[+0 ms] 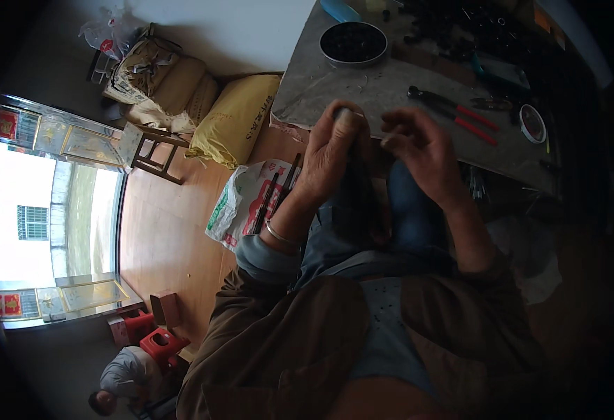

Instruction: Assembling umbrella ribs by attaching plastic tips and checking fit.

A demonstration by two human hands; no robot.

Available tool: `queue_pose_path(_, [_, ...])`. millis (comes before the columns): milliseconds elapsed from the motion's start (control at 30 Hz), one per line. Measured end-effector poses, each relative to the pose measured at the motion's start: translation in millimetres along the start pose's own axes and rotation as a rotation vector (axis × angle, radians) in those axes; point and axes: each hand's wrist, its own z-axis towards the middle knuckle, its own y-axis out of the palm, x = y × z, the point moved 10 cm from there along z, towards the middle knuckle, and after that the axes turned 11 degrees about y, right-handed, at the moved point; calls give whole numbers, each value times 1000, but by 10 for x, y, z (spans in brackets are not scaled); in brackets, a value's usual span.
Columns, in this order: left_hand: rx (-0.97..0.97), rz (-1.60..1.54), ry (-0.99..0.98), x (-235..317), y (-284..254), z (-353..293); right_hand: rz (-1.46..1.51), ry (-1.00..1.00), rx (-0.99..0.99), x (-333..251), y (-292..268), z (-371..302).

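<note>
In front of my lap, my left hand (pixel 335 150) is closed, its thumb pressed down over the bent fingers. Whatever it may grip is hidden inside the fist. Just to its right, my right hand (pixel 426 154) is raised with its fingers loosely bent and apart, and I see nothing in it. A gap separates the two hands. Both are at the near edge of a grey table (pixel 303 91). On it, beyond my right hand, lies a long-handled cutter with red grips (pixel 454 115). A round pan (pixel 323 56) full of small black pieces stands farther back.
Many loose black parts (pixel 454 28) are heaped at the table's far right, near a teal tray (pixel 500 72) and a round white-rimmed container (pixel 533 124). Left of the table are a yellow sack (pixel 240 112), a wooden stool (pixel 158 157) and a printed plastic bag (pixel 240 203). Another person (pixel 126 374) is at lower left.
</note>
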Motion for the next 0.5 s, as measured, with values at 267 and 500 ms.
queue_pose_path(267, [201, 73, 9, -121, 3, -71, -5, -75, 114, -157, 94, 109])
queue_pose_path(500, [254, 124, 73, -62, -19, -82, -315, -500, 383, -642, 30, -24])
